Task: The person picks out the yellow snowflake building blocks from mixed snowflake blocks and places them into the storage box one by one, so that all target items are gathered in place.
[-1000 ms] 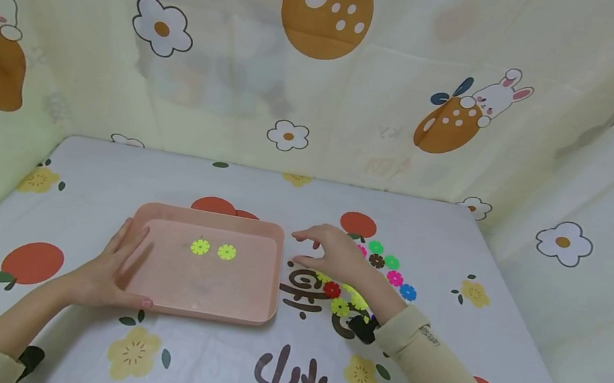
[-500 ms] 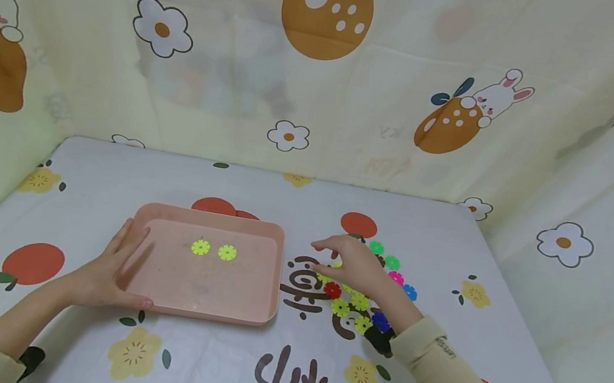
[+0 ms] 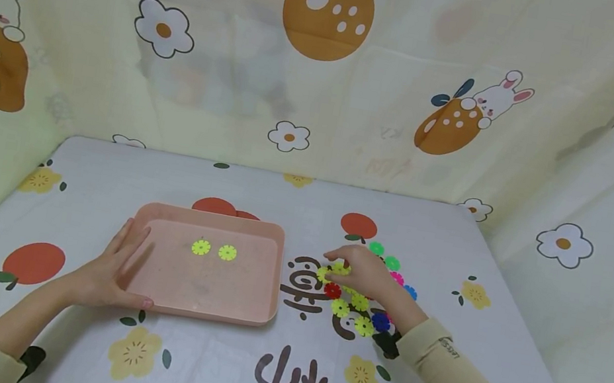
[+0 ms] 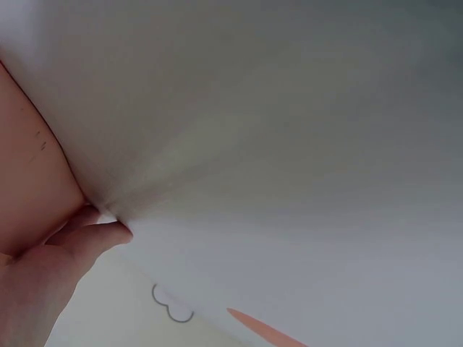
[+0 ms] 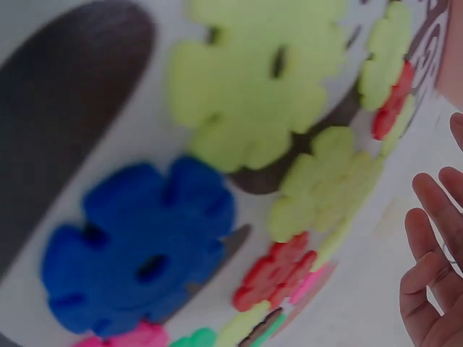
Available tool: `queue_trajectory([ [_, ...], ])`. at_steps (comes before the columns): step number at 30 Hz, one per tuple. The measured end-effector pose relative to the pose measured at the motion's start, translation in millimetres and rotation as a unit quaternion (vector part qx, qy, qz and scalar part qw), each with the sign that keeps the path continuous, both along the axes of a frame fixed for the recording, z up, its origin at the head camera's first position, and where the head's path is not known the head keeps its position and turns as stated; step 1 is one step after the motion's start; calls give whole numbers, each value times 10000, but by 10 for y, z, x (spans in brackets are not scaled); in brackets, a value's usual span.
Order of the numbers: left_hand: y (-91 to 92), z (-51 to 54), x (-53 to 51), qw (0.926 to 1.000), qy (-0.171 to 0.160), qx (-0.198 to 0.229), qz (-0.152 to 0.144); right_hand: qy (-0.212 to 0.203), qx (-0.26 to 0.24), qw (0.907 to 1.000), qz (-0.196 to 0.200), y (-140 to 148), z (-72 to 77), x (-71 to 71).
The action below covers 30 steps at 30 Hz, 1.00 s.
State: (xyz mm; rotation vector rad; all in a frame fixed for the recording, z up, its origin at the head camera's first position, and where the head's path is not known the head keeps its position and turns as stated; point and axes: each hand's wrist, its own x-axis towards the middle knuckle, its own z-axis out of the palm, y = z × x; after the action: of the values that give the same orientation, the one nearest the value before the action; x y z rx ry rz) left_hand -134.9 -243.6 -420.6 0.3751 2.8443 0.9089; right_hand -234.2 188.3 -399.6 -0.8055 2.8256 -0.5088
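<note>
My left hand [image 3: 107, 270] rests against the left side of a pink tray [image 3: 200, 295], fingers spread along the side and thumb at the front edge. Two yellow snowflake discs [image 3: 201, 247] lie apart inside it. To the right, my right hand [image 3: 363, 271] is over a loose pile of notched plastic discs, thumb and index finger apart near a yellow snowflake disc [image 3: 340, 269]. Nothing shows between them; in the right wrist view the fingers [image 5: 427, 264] are loosely bent. A red disc [image 3: 333, 291] and a dark blue disc [image 3: 381, 322] lie below the hand, which hides part of the pile.
Green discs [image 3: 376, 248], a pink disc [image 3: 397, 277] and a light blue disc [image 3: 410, 292] lie beyond my right hand and forearm. A printed white cloth [image 3: 230, 373] covers the table. A patterned curtain [image 3: 226, 92] hangs behind its far edge.
My right hand has moved right, away from the tray, and down to the yellow discs. The left hand and the two discs in the tray have stayed put.
</note>
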Motion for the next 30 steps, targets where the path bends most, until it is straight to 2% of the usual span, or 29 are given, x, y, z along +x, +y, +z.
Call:
queue_trajectory([
  [9, 2, -6, -3, 10000, 19, -29, -33, -427, 100, 9986, -297, 3, -102, -28],
  [22, -6, -8, -3, 10000, -24, -6, -31, -179, 471, 9987, -70, -54, -122, -43],
  [30, -10, -12, -3, 10000, -9, -32, -25, -93, 791, 9965, -269, -108, -129, -52],
])
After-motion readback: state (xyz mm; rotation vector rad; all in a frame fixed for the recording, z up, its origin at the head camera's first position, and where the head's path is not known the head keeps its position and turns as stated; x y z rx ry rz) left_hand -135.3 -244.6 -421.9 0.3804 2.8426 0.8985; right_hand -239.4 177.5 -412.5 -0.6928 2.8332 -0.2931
